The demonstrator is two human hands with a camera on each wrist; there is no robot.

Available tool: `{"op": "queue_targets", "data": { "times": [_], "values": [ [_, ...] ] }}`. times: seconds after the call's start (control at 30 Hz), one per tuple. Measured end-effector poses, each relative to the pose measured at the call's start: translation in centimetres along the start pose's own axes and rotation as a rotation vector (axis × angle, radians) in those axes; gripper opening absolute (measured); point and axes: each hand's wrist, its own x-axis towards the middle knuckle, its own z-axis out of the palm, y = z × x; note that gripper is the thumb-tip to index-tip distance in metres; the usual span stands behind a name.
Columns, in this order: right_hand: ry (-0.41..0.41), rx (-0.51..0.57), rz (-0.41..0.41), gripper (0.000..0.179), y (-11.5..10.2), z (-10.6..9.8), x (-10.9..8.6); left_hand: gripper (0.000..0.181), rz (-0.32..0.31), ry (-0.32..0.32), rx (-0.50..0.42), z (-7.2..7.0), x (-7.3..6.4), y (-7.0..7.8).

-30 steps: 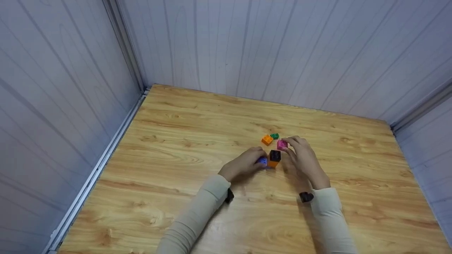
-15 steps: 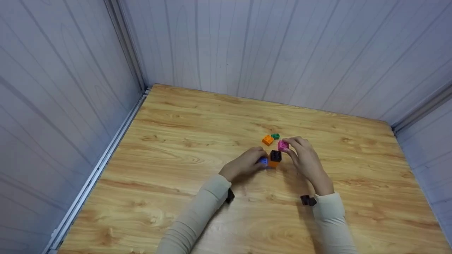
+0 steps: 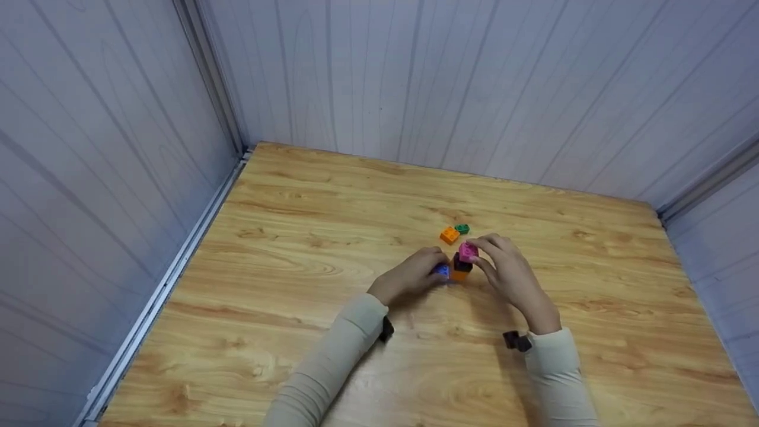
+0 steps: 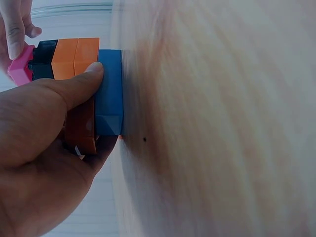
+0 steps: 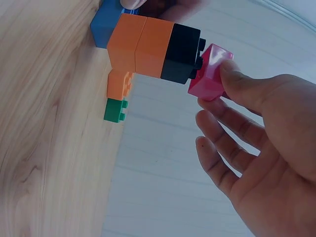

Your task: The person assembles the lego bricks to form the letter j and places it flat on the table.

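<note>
My left hand (image 3: 412, 274) grips the base of a small brick tower, its thumb on the blue brick (image 4: 109, 91) that lies on the wooden tabletop. Two orange bricks (image 5: 140, 47) are stacked on the blue one, with a black brick (image 5: 180, 53) on top. A darker brownish brick (image 4: 81, 128) also sits on the blue brick, partly hidden by the left hand. Between thumb and fingers, my right hand (image 3: 514, 281) pinches a pink brick (image 5: 212, 74). It is tilted against the black brick's studs in the right wrist view.
Just behind the tower, a loose orange brick (image 3: 449, 235) and a small green brick (image 3: 462, 228) lie on the wooden tabletop (image 3: 332, 249). Pale panelled walls (image 3: 379, 77) enclose the table at the back and sides.
My right hand has brought the pink brick left and toward me, from behind the tower to over the black brick's top. My left hand has kept its place at the base.
</note>
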Motion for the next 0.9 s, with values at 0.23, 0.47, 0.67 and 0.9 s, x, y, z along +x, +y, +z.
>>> {"op": "queue_targets", "data": {
  "times": [0.23, 0.47, 0.67, 0.9],
  "values": [
    [-0.021, 0.01, 0.005, 0.032, -0.12, 0.08, -0.11, 0.026, -0.01, -0.004, 0.001, 0.05, -0.02, -0.06],
    [-0.032, -0.005, 0.006, 0.033, -0.35, 0.2, -0.12, 0.028, -0.013, -0.007, 0.009, 0.06, -0.01, -0.2],
    [-0.021, 0.004, 0.011, 0.033, -0.32, 0.23, -0.12, 0.026, -0.015, 0.002, 0.006, 0.13, -0.03, -0.14],
    [-0.03, 0.0, 0.016, 0.032, -0.48, 0.02, -0.06, 0.027, -0.014, 0.011, -0.013, 0.04, -0.12, 0.03]
  ]
}}
